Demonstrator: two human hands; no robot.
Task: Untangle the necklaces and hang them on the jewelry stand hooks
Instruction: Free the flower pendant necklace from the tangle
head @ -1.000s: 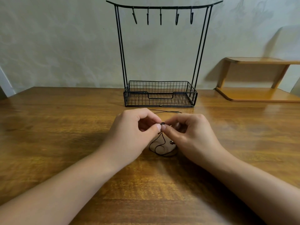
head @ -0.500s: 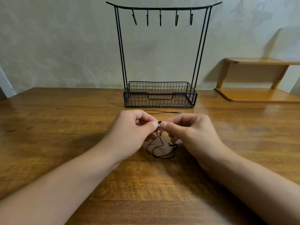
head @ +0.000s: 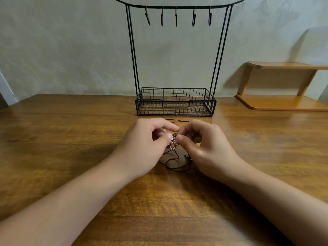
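Black-cord necklaces (head: 174, 166) lie tangled on the wooden table (head: 71, 132), with a rose-gold pendant (head: 173, 142) lifted between my hands. My left hand (head: 147, 146) and my right hand (head: 202, 146) meet fingertip to fingertip and both pinch the tangle at the pendant. Loops of cord hang below onto the table, and a second small metal piece (head: 187, 157) shows by my right palm. More cord trails behind my hands. The black wire jewelry stand (head: 174, 105) stands behind, with several bare hooks (head: 176, 16) on its top bar.
A wooden corner shelf (head: 284, 102) sits on the table at the back right against the pale wall. The stand's mesh basket holds nothing I can see. The table's far edge runs along the wall.
My hands have lifted the tangle a little, and the rose-gold pendant now shows hanging between my fingertips. The cord loops below have shifted slightly.
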